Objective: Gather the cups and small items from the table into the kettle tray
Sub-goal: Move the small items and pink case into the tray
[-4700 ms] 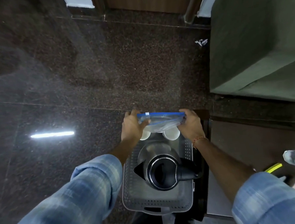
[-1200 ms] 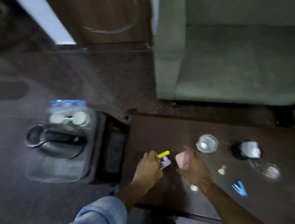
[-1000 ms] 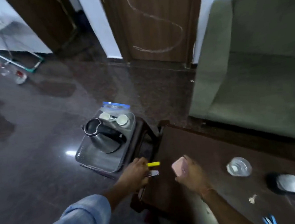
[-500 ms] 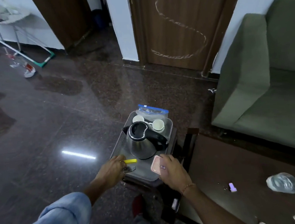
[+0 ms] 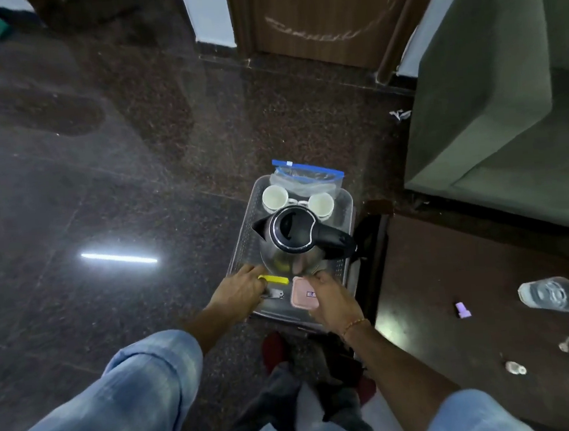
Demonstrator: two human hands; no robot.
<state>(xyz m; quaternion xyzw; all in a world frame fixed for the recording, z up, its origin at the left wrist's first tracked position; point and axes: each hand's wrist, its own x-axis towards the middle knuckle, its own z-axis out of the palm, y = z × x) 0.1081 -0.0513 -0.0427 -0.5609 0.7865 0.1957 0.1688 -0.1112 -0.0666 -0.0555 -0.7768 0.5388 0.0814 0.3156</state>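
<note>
Both hands have carried items from the worktop (image 5: 490,300) to the tray (image 5: 346,206): left hand (image 5: 239,288) fingers grasping a yellow stick (image 5: 276,279), right hand (image 5: 331,297) setting the pink case (image 5: 302,294) beside the kettle (image 5: 295,238), fingers loosening.

- Both arms are stretched forward and down, blue sleeves pushed back off the forearms
- The left hand (image 5: 239,289) is held palm down, fingers curled around small items
- The right hand (image 5: 335,300) is angled inward, fingers loosely bent, a thin bracelet worn at the wrist
</note>
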